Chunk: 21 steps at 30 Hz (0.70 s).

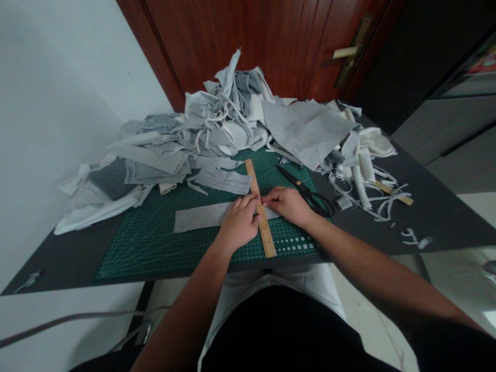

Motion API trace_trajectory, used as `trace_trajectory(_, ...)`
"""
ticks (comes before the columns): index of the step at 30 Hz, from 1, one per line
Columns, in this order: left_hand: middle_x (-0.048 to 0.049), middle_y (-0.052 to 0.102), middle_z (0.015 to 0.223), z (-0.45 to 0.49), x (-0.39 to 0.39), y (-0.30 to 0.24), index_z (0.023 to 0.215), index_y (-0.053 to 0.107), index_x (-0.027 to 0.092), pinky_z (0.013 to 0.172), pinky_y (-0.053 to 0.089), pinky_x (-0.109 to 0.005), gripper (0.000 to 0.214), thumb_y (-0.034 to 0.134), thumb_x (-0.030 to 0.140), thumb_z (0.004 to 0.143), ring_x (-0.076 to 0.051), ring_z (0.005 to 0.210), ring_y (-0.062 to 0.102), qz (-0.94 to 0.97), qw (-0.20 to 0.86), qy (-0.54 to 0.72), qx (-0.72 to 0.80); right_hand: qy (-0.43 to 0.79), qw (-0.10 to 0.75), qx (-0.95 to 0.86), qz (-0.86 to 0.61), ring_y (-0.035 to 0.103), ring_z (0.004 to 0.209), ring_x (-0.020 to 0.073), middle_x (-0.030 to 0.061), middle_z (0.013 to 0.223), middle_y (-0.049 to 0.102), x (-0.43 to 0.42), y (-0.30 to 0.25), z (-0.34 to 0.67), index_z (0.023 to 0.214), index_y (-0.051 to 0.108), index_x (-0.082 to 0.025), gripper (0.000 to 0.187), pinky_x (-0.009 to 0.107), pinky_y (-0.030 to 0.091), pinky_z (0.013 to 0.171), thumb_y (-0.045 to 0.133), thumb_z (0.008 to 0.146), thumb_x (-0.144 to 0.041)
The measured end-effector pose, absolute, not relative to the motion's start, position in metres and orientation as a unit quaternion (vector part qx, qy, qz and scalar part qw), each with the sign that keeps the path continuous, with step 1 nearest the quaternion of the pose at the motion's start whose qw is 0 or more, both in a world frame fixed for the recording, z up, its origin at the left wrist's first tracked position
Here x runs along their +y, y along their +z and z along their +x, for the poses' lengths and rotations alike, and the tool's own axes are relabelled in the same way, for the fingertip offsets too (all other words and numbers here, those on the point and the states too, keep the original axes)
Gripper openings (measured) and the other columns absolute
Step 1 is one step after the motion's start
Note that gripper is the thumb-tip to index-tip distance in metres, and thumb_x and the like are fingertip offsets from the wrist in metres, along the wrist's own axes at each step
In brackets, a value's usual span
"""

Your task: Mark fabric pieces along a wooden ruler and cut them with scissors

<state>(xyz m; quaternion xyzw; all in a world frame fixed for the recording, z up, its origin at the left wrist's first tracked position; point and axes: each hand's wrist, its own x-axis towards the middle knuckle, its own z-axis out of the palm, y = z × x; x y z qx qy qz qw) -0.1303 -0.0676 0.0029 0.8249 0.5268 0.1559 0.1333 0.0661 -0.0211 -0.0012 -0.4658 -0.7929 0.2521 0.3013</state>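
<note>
Left hand (240, 222): loosely open across wooden ruler (266, 234) and grey strip (197, 217). Right hand (291, 204): fingers bunched beside ruler; grip unclear.

From the ruler (265, 232), we had bare cutting mat (147, 253) at eight o'clock; heaped fabric (225, 124) walled off ten through one, and the scissors (304, 190) (handles nearest us) blocked two.

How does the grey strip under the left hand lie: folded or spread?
Spread: the grey strip lies flat on the green mat, no fold visible; the left hand hides part.
</note>
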Motion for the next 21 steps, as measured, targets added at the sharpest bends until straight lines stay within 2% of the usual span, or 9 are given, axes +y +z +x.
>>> trace_trajectory(5, -0.0100, 0.051, 0.159, -0.1305, -0.0672, 0.0024, 0.149, 0.052, 0.014, 0.126, 0.036, -0.042, 0.054, 0.059, 0.020, 0.095, -0.028, 0.144, 0.047, 0.827, 0.130, 0.152, 0.526, 0.238, 0.278, -0.778, -0.511, 0.073, 0.088, 0.0190, 0.0033, 0.094, 0.079, -0.0213, 0.0029, 0.0618, 0.094, 0.085, -0.023, 0.015, 0.031, 0.054, 0.087, 0.079, 0.086, -0.012)
trace_trajectory(11, -0.0102, 0.051, 0.159, -0.1297, -0.0674, 0.0035, 0.150, 0.050, 0.013, 0.125, 0.036, -0.041, 0.056, 0.059, 0.020, 0.095, -0.028, 0.143, 0.047, 0.826, 0.131, 0.144, 0.528, 0.248, 0.273, -0.793, -0.484, 0.073, 0.090, 0.0193, 0.0062, 0.095, 0.079, -0.0221, 0.0058, 0.0641, 0.094, 0.085, -0.018, 0.015, 0.030, 0.054, 0.087, 0.077, 0.087, -0.008)
trace_trajectory(21, -0.0104, 0.050, 0.160, -0.1293, -0.0671, 0.0032, 0.151, 0.048, 0.014, 0.126, 0.035, -0.042, 0.057, 0.058, 0.020, 0.096, -0.027, 0.144, 0.045, 0.827, 0.133, 0.142, 0.527, 0.232, 0.286, -0.801, -0.471, 0.072, 0.089, 0.0187, 0.0051, 0.093, 0.078, -0.0191, 0.0012, 0.0650, 0.095, 0.084, -0.020, 0.014, 0.030, 0.053, 0.085, 0.075, 0.090, -0.011)
